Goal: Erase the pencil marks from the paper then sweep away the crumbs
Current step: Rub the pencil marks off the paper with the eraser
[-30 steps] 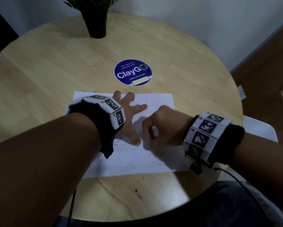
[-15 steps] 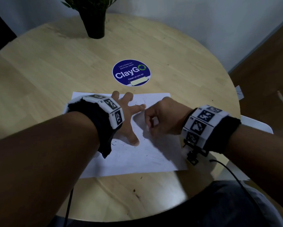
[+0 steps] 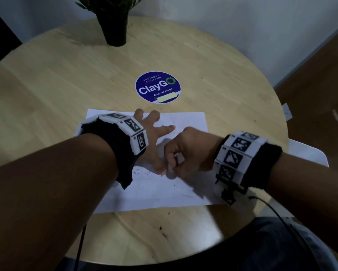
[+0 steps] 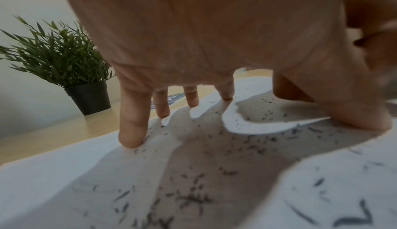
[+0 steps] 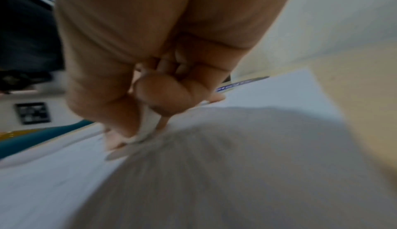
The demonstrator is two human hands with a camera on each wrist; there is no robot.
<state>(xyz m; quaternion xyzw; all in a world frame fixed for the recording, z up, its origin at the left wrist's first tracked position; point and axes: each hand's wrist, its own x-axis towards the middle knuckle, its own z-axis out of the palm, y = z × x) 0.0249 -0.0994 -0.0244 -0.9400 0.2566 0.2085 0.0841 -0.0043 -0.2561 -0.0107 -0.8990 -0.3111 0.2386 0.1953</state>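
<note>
A white sheet of paper (image 3: 185,122) lies on the round wooden table (image 3: 56,79). My left hand (image 3: 154,133) presses flat on the sheet with fingers spread; in the left wrist view its fingertips (image 4: 131,139) touch the paper (image 4: 53,173). Dark eraser crumbs (image 4: 193,197) and pencil strokes (image 4: 354,215) lie scattered under and near that hand. My right hand (image 3: 183,155) pinches a small white eraser (image 5: 148,125) between thumb and fingers, its tip down on the paper (image 5: 268,93) just beside my left thumb. The right wrist view is motion-blurred.
A round blue "ClayGO" sticker (image 3: 158,87) lies beyond the paper. A potted plant (image 3: 113,22) in a black pot stands at the table's far edge. A few crumbs (image 3: 160,228) lie on the wood near the front edge. A white chair (image 3: 308,153) stands at the right.
My right hand with the eraser slid up the sheet and then back down toward my left thumb, rubbing. The left hand has stayed pressed in place.
</note>
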